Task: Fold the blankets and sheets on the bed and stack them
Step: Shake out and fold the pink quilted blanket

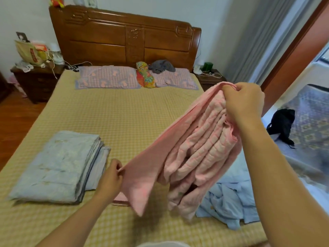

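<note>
So that the pink blanket (179, 154) hangs straight, the right hand (243, 102) grips its bunched top while the left hand (111, 177) pinches a lower corner (right of the folded blue blanket (57, 168)).

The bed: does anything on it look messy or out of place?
Yes. A crumpled light blue sheet lies unfolded in a heap at the bed's right edge, unlike the folded blue blanket on the left. A grey garment is bunched on the pillows. The pink blanket hangs half-folded between both hands.
</note>
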Demonstrator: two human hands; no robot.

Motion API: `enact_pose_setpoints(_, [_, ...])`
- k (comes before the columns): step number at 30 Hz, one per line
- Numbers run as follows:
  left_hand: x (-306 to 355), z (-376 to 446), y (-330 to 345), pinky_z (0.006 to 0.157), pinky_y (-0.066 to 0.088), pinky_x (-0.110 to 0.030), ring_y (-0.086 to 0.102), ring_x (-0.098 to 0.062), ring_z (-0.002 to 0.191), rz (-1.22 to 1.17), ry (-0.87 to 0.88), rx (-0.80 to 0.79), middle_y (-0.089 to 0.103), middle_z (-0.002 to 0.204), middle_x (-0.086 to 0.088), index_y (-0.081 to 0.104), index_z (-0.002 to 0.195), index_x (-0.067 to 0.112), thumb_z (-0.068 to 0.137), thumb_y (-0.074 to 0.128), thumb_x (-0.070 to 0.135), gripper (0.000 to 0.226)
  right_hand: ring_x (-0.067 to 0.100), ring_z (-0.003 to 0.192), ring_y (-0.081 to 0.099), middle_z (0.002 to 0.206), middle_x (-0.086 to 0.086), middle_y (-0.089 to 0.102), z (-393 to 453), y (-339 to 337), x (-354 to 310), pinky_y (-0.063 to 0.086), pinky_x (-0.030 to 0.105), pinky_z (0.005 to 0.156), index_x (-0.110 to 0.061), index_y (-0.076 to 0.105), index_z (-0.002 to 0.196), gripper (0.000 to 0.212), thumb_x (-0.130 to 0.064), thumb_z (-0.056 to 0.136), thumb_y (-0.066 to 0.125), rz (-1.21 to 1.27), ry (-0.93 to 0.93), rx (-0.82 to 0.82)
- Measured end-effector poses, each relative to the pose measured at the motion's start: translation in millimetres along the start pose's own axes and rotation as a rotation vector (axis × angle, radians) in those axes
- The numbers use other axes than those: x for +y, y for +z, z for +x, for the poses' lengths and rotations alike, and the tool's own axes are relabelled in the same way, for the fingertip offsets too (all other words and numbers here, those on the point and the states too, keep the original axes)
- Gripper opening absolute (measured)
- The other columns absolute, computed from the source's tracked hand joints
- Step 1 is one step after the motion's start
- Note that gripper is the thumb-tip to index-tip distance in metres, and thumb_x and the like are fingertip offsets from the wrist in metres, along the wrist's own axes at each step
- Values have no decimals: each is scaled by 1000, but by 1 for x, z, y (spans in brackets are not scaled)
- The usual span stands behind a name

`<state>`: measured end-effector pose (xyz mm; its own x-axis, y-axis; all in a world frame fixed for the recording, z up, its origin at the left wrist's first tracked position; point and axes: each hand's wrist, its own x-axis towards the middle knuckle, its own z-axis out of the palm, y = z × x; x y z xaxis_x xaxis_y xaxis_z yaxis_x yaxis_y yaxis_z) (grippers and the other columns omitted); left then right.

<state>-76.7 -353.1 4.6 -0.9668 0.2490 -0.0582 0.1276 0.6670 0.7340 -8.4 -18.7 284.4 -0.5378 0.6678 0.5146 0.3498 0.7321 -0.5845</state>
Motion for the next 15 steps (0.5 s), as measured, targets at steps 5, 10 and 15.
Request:
enact_pose_setpoints(5, [-30, -1, -62, 73, 52, -42, 60, -19, 83, 224, 198, 81, 62, 96, 11, 59, 110, 30, 92, 66, 18, 22, 32, 70, 47, 57, 4, 45, -10, 35, 57, 28, 36, 61, -14, 45, 52, 50, -41, 94, 51, -79, 103, 75])
enact_pose_setpoints(10, [-127, -25, -79, 63, 45, -41, 67, -39, 83, 386, -167, 63, 67, 84, -10, 69, 89, 23, 82, 64, 7, 19, 42, 84, 62, 82, 18, 69, -79, 86, 142, 42, 41, 68, -15, 60, 69, 36, -43, 90, 49, -297, 13, -350])
enact_pose_setpoints(15, [-172, -41, -49, 52, 60, -35, 65, -29, 65, -360, -773, 229, 69, 91, -14, 72, 104, 12, 93, 47, 0, 30, 37, 91, 69, 88, 16, 73, -175, 94, 216, 48, 38, 71, -17, 69, 81, 49, -61, 93, 53, -592, -287, -898])
